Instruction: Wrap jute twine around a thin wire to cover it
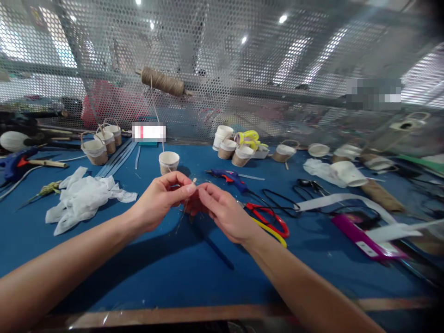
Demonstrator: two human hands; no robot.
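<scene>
My left hand (163,196) and my right hand (222,210) meet above the blue table (145,263), both pinched on a thin piece of twine (192,186) between the fingertips. A loose strand hangs down from my left fingers. The twine runs up toward a spool of brown twine (163,82) mounted on the mesh screen. A small paper cup (169,162) stands just behind my hands.
White crumpled cloth (83,196) lies at left, with twine-wrapped cup baskets (99,145) behind it. A blue glue gun (231,177), red scissors (272,219), black scissors (308,185), white ribbon (343,201) and more cups (239,150) lie at right.
</scene>
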